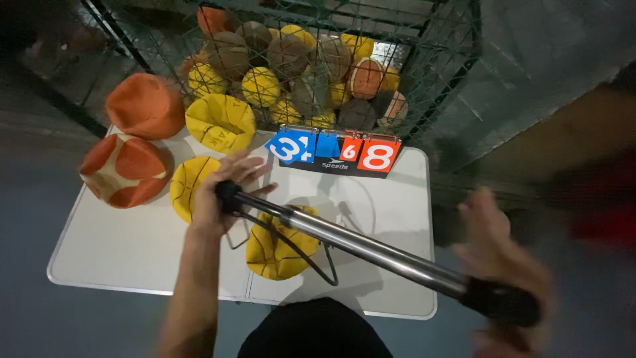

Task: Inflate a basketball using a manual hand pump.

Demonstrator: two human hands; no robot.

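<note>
left hand [222, 192] grips black end of steel hand pump [371, 248]; right hand [493, 255], blurred, closes on black handle off counter's [132, 252] right edge. pump slants over deflated yellow ball [278, 255] near front edge. more flat balls [129, 169] crowd left side; scoreboard [334, 151] at back edge; bare surface front left.

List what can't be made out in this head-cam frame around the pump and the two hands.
- Right hand: motion-blurred; whether it grips the silver hand pump by its black handle is unclear.
- Left hand: covers the pump's black base end, so its contact with the deflated yellow ball beneath is hidden.
- Thin black hose: its tip is lost against the crumpled yellow ball.
- Green mesh cage: cut off by the top edge.
</note>
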